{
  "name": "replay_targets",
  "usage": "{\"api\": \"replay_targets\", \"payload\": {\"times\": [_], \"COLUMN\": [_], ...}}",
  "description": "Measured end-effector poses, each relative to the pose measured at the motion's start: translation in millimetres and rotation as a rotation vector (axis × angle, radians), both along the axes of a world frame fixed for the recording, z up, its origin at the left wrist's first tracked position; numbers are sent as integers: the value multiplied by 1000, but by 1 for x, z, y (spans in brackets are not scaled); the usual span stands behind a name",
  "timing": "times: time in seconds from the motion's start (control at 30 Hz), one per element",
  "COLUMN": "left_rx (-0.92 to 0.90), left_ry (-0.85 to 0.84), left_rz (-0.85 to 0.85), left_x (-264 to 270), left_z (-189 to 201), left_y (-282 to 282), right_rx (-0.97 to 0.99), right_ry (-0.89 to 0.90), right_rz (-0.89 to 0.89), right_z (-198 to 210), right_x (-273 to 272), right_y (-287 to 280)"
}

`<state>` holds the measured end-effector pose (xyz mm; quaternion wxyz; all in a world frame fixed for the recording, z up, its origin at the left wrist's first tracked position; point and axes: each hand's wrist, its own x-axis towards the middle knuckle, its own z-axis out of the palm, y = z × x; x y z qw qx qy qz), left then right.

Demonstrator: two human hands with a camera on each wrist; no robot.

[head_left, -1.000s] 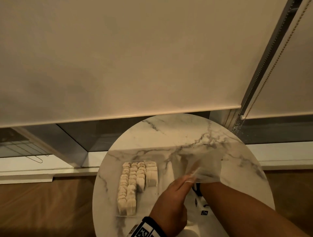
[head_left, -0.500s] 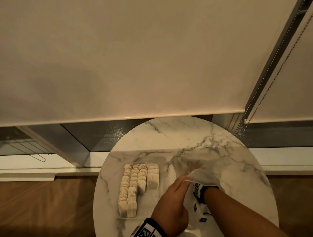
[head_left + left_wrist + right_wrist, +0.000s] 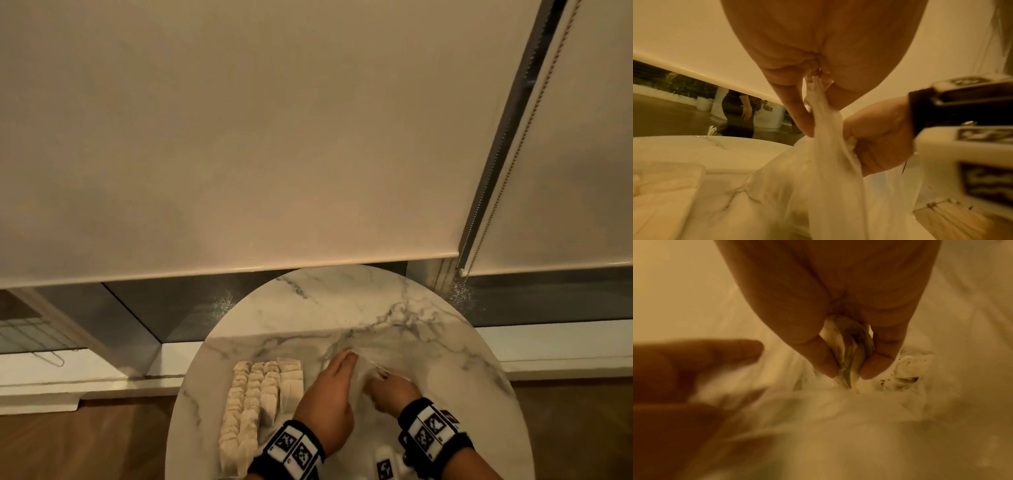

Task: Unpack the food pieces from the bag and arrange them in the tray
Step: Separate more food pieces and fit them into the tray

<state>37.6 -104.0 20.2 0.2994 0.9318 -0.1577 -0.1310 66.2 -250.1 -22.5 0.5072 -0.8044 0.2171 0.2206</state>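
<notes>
On the round marble table [image 3: 342, 301], a clear tray [image 3: 274, 433] at the left holds several pale food pieces [image 3: 253, 394] in rows. Right of the tray lies a translucent plastic bag [image 3: 383, 356]. My left hand [image 3: 346, 358] pinches the bag's edge; the left wrist view shows the film [image 3: 828, 162] gathered between its fingertips [image 3: 813, 81]. My right hand [image 3: 380, 383] is inside the bag. In the right wrist view, the right hand [image 3: 851, 374] pinches a small bunch of food pieces [image 3: 849, 345] between thumb and fingers. The bag's film [image 3: 838, 426] spreads below it.
Roller blinds [image 3: 239, 137] with a bead chain [image 3: 493, 192] hang behind the table, above a window sill [image 3: 85, 377]. Wooden floor [image 3: 85, 445] surrounds the table. A small white tagged block [image 3: 385, 467] lies near the table's front edge.
My right hand has drawn back toward me from deep in the bag, so its wristband now shows. The left hand still holds the bag's edge. The view has tilted down slightly.
</notes>
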Motion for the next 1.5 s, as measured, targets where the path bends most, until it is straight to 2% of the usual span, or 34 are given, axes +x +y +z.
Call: {"api": "replay_targets", "payload": {"times": [0.03, 0.13, 0.23, 0.3, 0.4, 0.6, 0.77, 0.87, 0.93, 1.0, 1.07, 1.2, 1.33, 1.43, 1.5], "left_rx": [31, 52, 1, -118, -430, -706, -930, -1113, -1298, -1450, -1539, -1508, -1587, -1679, -1690], "left_ry": [8, 41, 123, 239, 365, 176, 199, 388, 611, 845, 960, 924, 876, 834, 798], "left_rz": [-14, -8, 34, 105, 297, 541, 629, 731, 802, 803, 790, 814, 887, 848, 821], "left_x": [4, 18, 24, 22, 17, 5, -12, -17, -22, -26, -29, -34, -32, -26, -23], "left_z": [1, 1, 0, 3, 8, 14, 25, 21, 20, 20, 16, 7, 4, 9, 13], "left_y": [1, 4, 1, -4, -9, 3, 30, 43, 49, 52, 58, 72, 90, 102, 110], "right_rx": [7, 212, 294, 324, 350, 412, 451, 478, 497, 536, 599, 684, 790, 851, 821], "right_ry": [27, -12, -29, -25, -59, -156, -248, -293, -299, -275, -247, -191, -157, -134, -125], "right_rz": [88, -60, -16, -13, 11, 21, 32, 89, 162, 230, 287, 353, 346, 374, 411], "right_z": [11, 17, 38, 47, 66, 95, 107, 122, 130, 136, 139, 142, 143, 145, 144], "right_x": [-6, -21, -37, -41, -51, -59, -57, -55, -52, -50, -48, -46, -43, -40, -37], "right_y": [-2, -9, -12, -18, -24, -30, -21, -2, 16, 36, 56, 86, 109, 123, 129]}}
